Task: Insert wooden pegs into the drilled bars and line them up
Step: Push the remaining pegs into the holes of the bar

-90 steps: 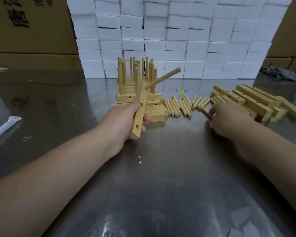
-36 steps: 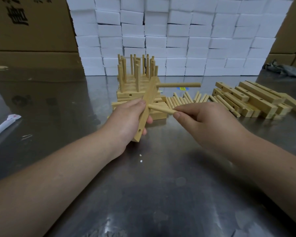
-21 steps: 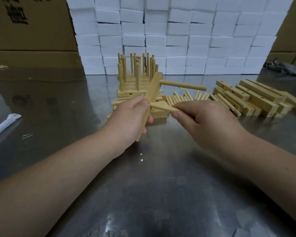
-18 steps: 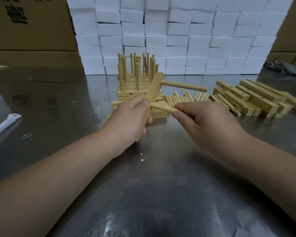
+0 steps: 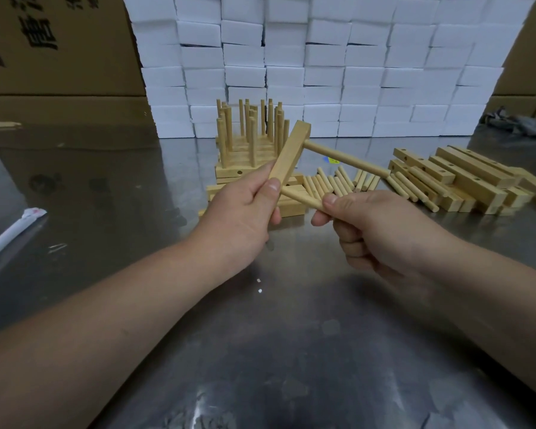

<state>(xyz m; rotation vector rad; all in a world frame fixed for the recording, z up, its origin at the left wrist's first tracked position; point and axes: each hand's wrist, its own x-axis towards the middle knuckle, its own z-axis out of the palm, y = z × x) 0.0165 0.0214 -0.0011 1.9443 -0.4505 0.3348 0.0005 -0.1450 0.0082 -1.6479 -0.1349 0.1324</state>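
Below both grips, a wide stretch of scuffed metal surface [image 5: 291, 351] spreads toward the person's body. Beyond them it runs up against a wall of white blocks [image 5: 291, 57], with cardboard boxes [image 5: 59, 57] far off to the left of the left grip [image 5: 239, 218]. A white wrapped stick [image 5: 10, 233] lies well out to that grip's left.

The left grip is closed around the lower half of a pale wooden bar [image 5: 288, 159], thumb on top, holding it off the surface and tilted up and away. One peg [image 5: 347, 158] is seated near the bar's upper end and juts out to the right.

The right grip [image 5: 375, 230] pinches a second peg [image 5: 300, 198] between thumb and forefinger, the other fingers curled under. That peg's far end meets the bar's side just beside the left thumb; how far it has gone in cannot be told.

Just beyond the left grip stands a stack of pegged bars [image 5: 248, 150], their pegs upright. Loose pegs [image 5: 338, 184] lie in a row beyond the right grip, and a pile of drilled bars [image 5: 455, 181] sits farther to its right.
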